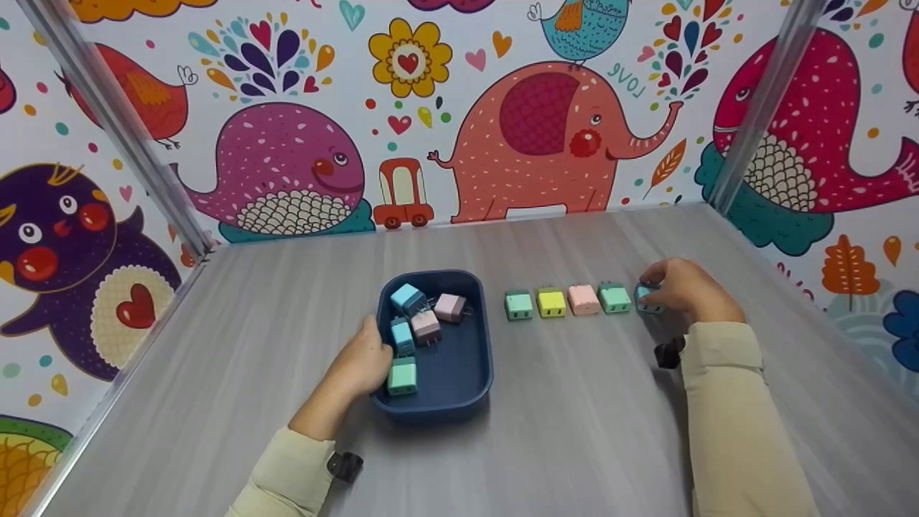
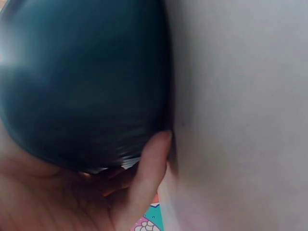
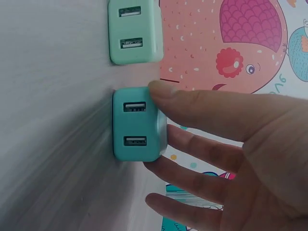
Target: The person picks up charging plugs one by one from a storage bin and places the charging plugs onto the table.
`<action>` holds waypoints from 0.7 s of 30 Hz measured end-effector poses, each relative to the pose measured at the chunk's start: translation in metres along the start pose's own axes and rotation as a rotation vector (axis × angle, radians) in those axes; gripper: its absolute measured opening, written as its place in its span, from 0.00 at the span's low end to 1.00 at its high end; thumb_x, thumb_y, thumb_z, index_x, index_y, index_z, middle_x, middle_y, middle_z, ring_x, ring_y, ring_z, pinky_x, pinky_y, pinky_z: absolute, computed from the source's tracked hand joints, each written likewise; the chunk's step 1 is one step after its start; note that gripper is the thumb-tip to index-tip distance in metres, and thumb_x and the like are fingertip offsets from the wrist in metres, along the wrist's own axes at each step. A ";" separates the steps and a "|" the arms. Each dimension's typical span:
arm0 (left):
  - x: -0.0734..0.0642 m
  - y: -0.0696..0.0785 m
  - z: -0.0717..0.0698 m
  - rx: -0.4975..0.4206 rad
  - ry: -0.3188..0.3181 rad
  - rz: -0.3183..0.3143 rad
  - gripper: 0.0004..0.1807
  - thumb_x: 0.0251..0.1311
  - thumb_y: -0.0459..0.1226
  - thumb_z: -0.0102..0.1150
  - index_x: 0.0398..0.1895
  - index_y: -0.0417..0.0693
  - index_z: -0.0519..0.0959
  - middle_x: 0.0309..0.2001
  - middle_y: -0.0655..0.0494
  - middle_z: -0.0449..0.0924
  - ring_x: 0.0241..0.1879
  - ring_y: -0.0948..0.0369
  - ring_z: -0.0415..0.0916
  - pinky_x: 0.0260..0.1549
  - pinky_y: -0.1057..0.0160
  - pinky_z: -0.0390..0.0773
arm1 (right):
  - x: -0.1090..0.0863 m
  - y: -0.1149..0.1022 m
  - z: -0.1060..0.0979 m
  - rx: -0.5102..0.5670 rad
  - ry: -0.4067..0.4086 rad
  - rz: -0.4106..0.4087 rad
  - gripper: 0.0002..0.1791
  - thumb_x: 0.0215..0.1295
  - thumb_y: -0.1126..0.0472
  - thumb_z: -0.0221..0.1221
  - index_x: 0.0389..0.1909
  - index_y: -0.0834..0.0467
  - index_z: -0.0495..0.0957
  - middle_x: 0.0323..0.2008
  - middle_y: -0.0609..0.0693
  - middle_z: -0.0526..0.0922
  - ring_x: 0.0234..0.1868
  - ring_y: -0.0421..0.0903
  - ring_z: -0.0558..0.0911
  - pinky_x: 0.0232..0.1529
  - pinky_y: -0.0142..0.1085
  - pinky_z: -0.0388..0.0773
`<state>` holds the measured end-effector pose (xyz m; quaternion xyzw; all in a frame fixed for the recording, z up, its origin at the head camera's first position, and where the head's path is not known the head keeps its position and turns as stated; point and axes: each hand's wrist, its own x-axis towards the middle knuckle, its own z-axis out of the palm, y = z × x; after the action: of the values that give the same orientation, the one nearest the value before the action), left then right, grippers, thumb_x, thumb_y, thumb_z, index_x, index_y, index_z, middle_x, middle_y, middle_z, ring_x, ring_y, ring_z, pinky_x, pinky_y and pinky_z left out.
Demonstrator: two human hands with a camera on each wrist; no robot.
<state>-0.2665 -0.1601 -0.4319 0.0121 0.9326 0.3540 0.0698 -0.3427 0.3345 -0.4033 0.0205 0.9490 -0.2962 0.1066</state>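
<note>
At the right end of a row of two-port USB charger plugs, my right hand (image 1: 693,291) pinches a blue USB charger (image 3: 136,124) between thumb and fingers. The charger stands on the table with both ports facing the wrist camera. Beside it in the row are a green charger (image 1: 614,297), a pink one (image 1: 583,299), a yellow one (image 1: 551,303) and another green one (image 1: 518,305). My left hand (image 1: 362,359) grips the left side of a dark blue plastic bin (image 1: 491,345). Inside lie several chargers: blue (image 1: 408,299), pinkish (image 1: 450,307) and green (image 1: 402,377).
The grey wood-grain table (image 1: 574,431) carries the bin and the row. Behind it rises a wall panel (image 1: 409,129) printed with cartoon animals. Metal posts stand at the back left (image 1: 151,151) and back right (image 1: 761,108) corners.
</note>
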 end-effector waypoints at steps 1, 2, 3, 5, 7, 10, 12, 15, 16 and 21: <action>0.000 0.000 0.000 0.000 0.000 -0.002 0.31 0.80 0.33 0.40 0.79 0.25 0.51 0.73 0.26 0.66 0.63 0.45 0.73 0.59 0.42 0.74 | 0.000 -0.001 0.000 0.001 -0.005 0.006 0.29 0.70 0.61 0.69 0.69 0.67 0.77 0.65 0.70 0.76 0.57 0.64 0.75 0.64 0.63 0.75; 0.000 0.000 0.000 0.000 0.000 -0.003 0.31 0.80 0.33 0.40 0.79 0.25 0.51 0.73 0.26 0.66 0.63 0.45 0.73 0.59 0.42 0.74 | 0.000 -0.001 0.000 0.002 -0.011 0.010 0.29 0.71 0.61 0.69 0.69 0.66 0.77 0.65 0.70 0.75 0.57 0.64 0.75 0.64 0.63 0.75; 0.000 0.000 0.000 0.001 0.001 -0.001 0.31 0.80 0.33 0.40 0.79 0.25 0.51 0.73 0.26 0.66 0.63 0.44 0.73 0.59 0.42 0.74 | -0.001 -0.001 0.000 0.004 -0.017 0.014 0.29 0.71 0.62 0.69 0.70 0.66 0.77 0.65 0.69 0.75 0.58 0.64 0.74 0.64 0.63 0.75; 0.001 0.000 0.000 -0.004 0.001 -0.004 0.31 0.80 0.33 0.39 0.80 0.26 0.51 0.74 0.26 0.66 0.64 0.44 0.73 0.59 0.42 0.74 | -0.001 -0.002 -0.001 0.004 -0.024 0.018 0.28 0.71 0.62 0.68 0.70 0.65 0.77 0.66 0.69 0.73 0.59 0.65 0.73 0.65 0.64 0.74; 0.000 0.000 0.000 -0.009 0.001 -0.006 0.31 0.79 0.33 0.39 0.80 0.26 0.51 0.74 0.26 0.66 0.64 0.44 0.73 0.59 0.42 0.74 | -0.001 -0.003 0.000 0.001 -0.028 0.008 0.28 0.71 0.64 0.67 0.70 0.65 0.77 0.67 0.70 0.72 0.60 0.65 0.72 0.66 0.65 0.72; -0.001 0.000 0.000 -0.015 -0.001 -0.007 0.31 0.80 0.33 0.39 0.80 0.27 0.51 0.73 0.26 0.66 0.64 0.45 0.73 0.58 0.42 0.75 | -0.001 -0.004 0.000 -0.008 -0.029 -0.015 0.27 0.71 0.67 0.65 0.69 0.66 0.77 0.68 0.70 0.72 0.60 0.66 0.71 0.67 0.65 0.71; -0.001 0.000 0.000 -0.013 -0.003 -0.004 0.31 0.80 0.33 0.39 0.80 0.26 0.51 0.73 0.25 0.66 0.63 0.44 0.74 0.57 0.42 0.75 | 0.000 -0.004 0.001 -0.013 -0.029 -0.026 0.26 0.71 0.68 0.64 0.69 0.67 0.77 0.68 0.71 0.72 0.60 0.66 0.71 0.67 0.65 0.71; -0.001 0.000 -0.001 -0.011 -0.006 -0.002 0.31 0.80 0.33 0.39 0.80 0.25 0.50 0.73 0.25 0.66 0.63 0.44 0.73 0.58 0.42 0.75 | 0.001 -0.005 0.001 -0.020 -0.029 -0.027 0.26 0.70 0.69 0.64 0.69 0.67 0.77 0.68 0.71 0.72 0.60 0.66 0.71 0.67 0.65 0.71; -0.001 0.000 -0.001 -0.010 -0.005 -0.002 0.31 0.80 0.33 0.39 0.80 0.25 0.50 0.73 0.25 0.65 0.64 0.44 0.73 0.58 0.42 0.74 | 0.001 -0.005 0.001 -0.019 -0.030 -0.023 0.26 0.70 0.69 0.64 0.69 0.67 0.77 0.68 0.71 0.72 0.61 0.66 0.71 0.68 0.65 0.70; -0.001 0.001 -0.001 -0.002 0.000 0.000 0.32 0.79 0.33 0.39 0.80 0.25 0.50 0.74 0.25 0.65 0.67 0.43 0.72 0.62 0.40 0.73 | 0.001 -0.005 0.002 -0.005 -0.024 -0.010 0.26 0.70 0.70 0.63 0.69 0.67 0.77 0.68 0.71 0.72 0.61 0.66 0.71 0.68 0.65 0.70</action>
<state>-0.2653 -0.1601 -0.4309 0.0119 0.9322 0.3550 0.0700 -0.3437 0.3291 -0.4017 0.0119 0.9485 -0.2944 0.1163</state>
